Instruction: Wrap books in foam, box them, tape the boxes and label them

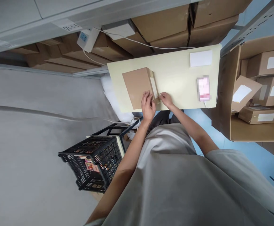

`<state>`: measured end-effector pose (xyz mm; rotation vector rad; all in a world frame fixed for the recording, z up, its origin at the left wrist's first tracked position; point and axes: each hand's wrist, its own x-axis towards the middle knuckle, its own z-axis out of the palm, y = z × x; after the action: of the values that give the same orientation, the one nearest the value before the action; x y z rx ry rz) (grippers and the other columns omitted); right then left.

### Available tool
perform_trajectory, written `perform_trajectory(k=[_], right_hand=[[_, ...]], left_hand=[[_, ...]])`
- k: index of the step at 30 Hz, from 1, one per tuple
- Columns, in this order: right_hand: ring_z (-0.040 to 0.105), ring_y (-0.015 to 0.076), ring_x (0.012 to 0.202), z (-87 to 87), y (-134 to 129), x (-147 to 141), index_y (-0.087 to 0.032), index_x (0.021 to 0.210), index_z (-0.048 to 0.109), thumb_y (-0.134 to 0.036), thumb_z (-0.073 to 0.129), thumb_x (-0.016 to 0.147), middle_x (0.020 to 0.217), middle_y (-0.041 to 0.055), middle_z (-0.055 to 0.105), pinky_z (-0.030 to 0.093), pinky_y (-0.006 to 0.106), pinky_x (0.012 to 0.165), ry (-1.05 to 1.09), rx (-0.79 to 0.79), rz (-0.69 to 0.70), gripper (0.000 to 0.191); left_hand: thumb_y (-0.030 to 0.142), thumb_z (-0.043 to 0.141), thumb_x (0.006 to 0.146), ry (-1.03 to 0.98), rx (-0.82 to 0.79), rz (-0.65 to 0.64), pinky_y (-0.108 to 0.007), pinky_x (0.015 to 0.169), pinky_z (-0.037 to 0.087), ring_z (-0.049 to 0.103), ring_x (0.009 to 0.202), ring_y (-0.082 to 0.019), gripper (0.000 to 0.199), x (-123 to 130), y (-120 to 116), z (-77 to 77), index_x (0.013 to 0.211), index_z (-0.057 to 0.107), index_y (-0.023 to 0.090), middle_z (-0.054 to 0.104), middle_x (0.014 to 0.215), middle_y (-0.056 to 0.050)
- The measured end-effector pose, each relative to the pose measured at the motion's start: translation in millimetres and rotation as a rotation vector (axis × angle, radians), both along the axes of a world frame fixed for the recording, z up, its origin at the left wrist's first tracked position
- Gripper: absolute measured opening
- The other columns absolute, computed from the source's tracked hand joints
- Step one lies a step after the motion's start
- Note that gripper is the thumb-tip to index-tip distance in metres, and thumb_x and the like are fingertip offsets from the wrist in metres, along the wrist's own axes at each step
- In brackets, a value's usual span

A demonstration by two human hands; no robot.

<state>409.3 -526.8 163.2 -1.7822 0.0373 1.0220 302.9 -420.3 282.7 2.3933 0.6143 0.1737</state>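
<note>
A closed brown cardboard box (137, 86) lies on a pale yellow tabletop (174, 75). Its right side carries a white label (154, 88) and a strip of tape. My left hand (148, 106) rests on the box's near right corner, fingers stretched out over the cardboard. Just right of that side, my right hand (166, 99) has thumb and fingers pinched together close to the label's lower end. What the pinch holds, if anything, is too small to make out.
White labels or papers (201, 58) and a blurred pink-and-white phone-like item (203, 88) lie on the table's right. A large open carton (231, 94) with several labelled boxes stands further right. A black crate (92, 163) is at lower left. Shelved cartons (162, 22) line the back.
</note>
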Motion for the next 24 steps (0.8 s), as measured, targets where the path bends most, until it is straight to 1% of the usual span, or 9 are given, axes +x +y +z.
perform_trajectory(k=[4, 9, 13, 15, 18, 21, 24], right_hand=[[0.083, 0.0262, 0.108, -3.2, 8.4, -2.1, -0.016, 0.120, 0.078, -0.026, 0.068, 0.099, 0.114, 0.0124, 0.086, 0.065, 0.042, 0.105, 0.017, 0.024, -0.031, 0.026], [0.082, 0.0237, 0.098, -1.2, 11.3, -2.4, -0.019, 0.098, 0.077, -0.027, 0.071, 0.097, 0.100, 0.0080, 0.085, 0.065, 0.037, 0.098, 0.009, 0.055, -0.043, 0.011], [0.080, 0.0230, 0.093, 2.7, 11.5, -0.3, -0.021, 0.088, 0.074, -0.024, 0.067, 0.097, 0.094, 0.0059, 0.083, 0.063, 0.037, 0.097, -0.004, 0.061, -0.038, 0.012], [0.079, 0.0229, 0.093, 4.8, 8.9, 0.4, -0.022, 0.087, 0.072, -0.023, 0.066, 0.097, 0.095, 0.0054, 0.082, 0.062, 0.036, 0.097, -0.013, 0.057, -0.042, 0.012], [0.076, 0.0221, 0.093, 7.8, 0.6, -0.2, -0.023, 0.089, 0.069, -0.023, 0.064, 0.099, 0.094, 0.0042, 0.079, 0.060, 0.035, 0.097, -0.059, 0.064, -0.086, 0.011], [0.072, 0.0206, 0.092, 10.2, -8.2, -2.8, -0.024, 0.092, 0.066, -0.029, 0.064, 0.102, 0.095, 0.0028, 0.076, 0.059, 0.033, 0.095, -0.124, 0.152, -0.144, 0.011], [0.070, 0.0195, 0.092, 11.8, -12.9, -7.1, -0.026, 0.093, 0.064, -0.038, 0.067, 0.103, 0.099, 0.0024, 0.072, 0.058, 0.032, 0.093, -0.130, 0.247, -0.204, 0.016]], left_hand=[[0.045, 0.038, 0.119, 0.018, 0.014, 0.014, -0.054, 0.142, 0.037, 0.045, 0.169, -0.030, 0.050, 0.6, -1.2, -0.8, 0.146, 0.070, 0.020, 0.062, 0.166, -0.018], [0.048, 0.037, 0.119, 0.004, -0.003, 0.028, -0.055, 0.142, 0.037, 0.045, 0.169, -0.031, 0.052, 0.6, -2.3, -3.4, 0.145, 0.071, 0.020, 0.062, 0.165, -0.019], [0.054, 0.035, 0.119, 0.007, -0.049, 0.023, -0.056, 0.144, 0.031, 0.039, 0.172, -0.032, 0.057, -1.7, -3.5, -4.9, 0.150, 0.068, 0.020, 0.058, 0.169, -0.020], [0.056, 0.031, 0.119, -0.005, -0.060, 0.016, -0.056, 0.145, 0.029, 0.035, 0.174, -0.031, 0.060, -3.3, -4.4, -5.8, 0.152, 0.067, 0.020, 0.056, 0.171, -0.020], [0.057, 0.029, 0.120, -0.012, -0.066, 0.006, -0.056, 0.146, 0.026, 0.033, 0.175, -0.030, 0.061, -5.1, -5.0, -7.6, 0.154, 0.065, 0.021, 0.054, 0.173, -0.019], [0.057, 0.030, 0.120, -0.014, -0.070, 0.005, -0.056, 0.146, 0.026, 0.033, 0.176, -0.029, 0.062, -6.0, -4.3, -9.4, 0.154, 0.065, 0.021, 0.054, 0.174, -0.019], [0.059, 0.030, 0.119, -0.011, -0.068, 0.002, -0.055, 0.146, 0.027, 0.033, 0.176, -0.028, 0.062, -6.4, -2.9, -9.7, 0.153, 0.066, 0.021, 0.055, 0.173, -0.019]])
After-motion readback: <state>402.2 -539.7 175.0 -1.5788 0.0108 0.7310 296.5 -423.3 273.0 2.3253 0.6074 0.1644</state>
